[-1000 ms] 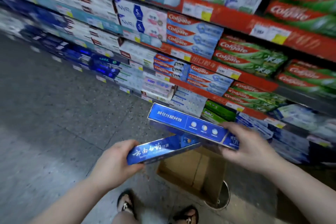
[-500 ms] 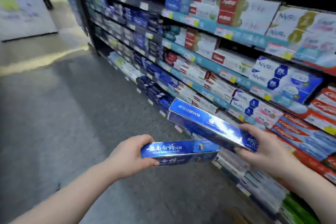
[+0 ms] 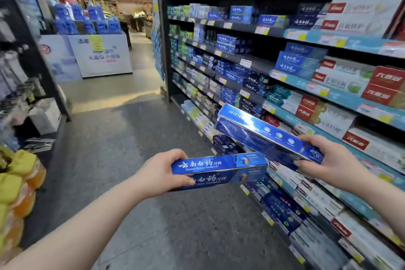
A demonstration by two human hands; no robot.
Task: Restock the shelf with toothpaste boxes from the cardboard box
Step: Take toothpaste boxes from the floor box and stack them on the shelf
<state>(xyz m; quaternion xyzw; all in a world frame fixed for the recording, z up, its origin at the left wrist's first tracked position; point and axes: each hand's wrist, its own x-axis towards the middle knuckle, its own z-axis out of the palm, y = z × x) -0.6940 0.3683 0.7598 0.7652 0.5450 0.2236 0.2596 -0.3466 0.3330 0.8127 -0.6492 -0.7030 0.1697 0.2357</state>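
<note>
My left hand (image 3: 161, 172) grips one end of a blue toothpaste box (image 3: 219, 170) with white Chinese lettering, held level in front of me. My right hand (image 3: 328, 161) holds the near end of a second, glossier blue toothpaste box (image 3: 260, 132), which slants up and away to the left. The two boxes are held apart over the aisle floor beside the shelf (image 3: 258, 62) of stacked toothpaste. The cardboard box is out of view.
Tiered toothpaste shelves run along the right from near me to the aisle end. A white promotional stand (image 3: 100, 55) with blue bottles stands at the far end. Yellow and orange packs (image 3: 15, 195) and a white carton (image 3: 45, 116) line the left side. Grey floor lies between.
My view has swung up and left from the floor and cardboard box to look down the aisle. Both hands keep their toothpaste boxes in about the same pose.
</note>
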